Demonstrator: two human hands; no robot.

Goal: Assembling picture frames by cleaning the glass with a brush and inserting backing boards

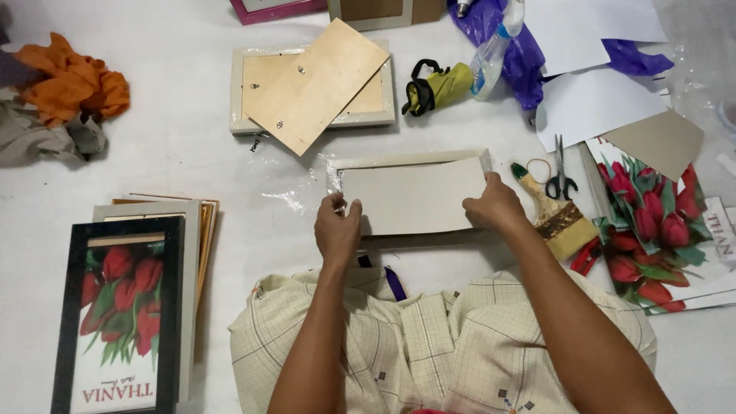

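1. A grey cardboard sheet (414,195) is gripped at its left edge by the left hand (337,230), the fingers curled closed over the edge with the thumb on top.
2. The sheet's right edge is pinched by the right hand (497,205), its fingers closed on the card.
3. The sheet is held over a pale picture frame (406,159), whose top rail and corners show behind it; clear plastic wrap (295,195) is seen at the frame's left corner.
4. The frame is laid on a white surface (176,146), just in front of the person's checked shirt (429,337).
5. To the right, a paintbrush (556,215), scissors (561,172) and tulip prints (652,222) are found near the right hand.
6. Behind, a second frame (310,84) lying face down is covered by a tilted plywood backing board (318,84).
7. At the left, a stack of frames (134,299) is topped by a black-framed tulip picture.
8. An orange cloth (73,80) is seen at the far left.
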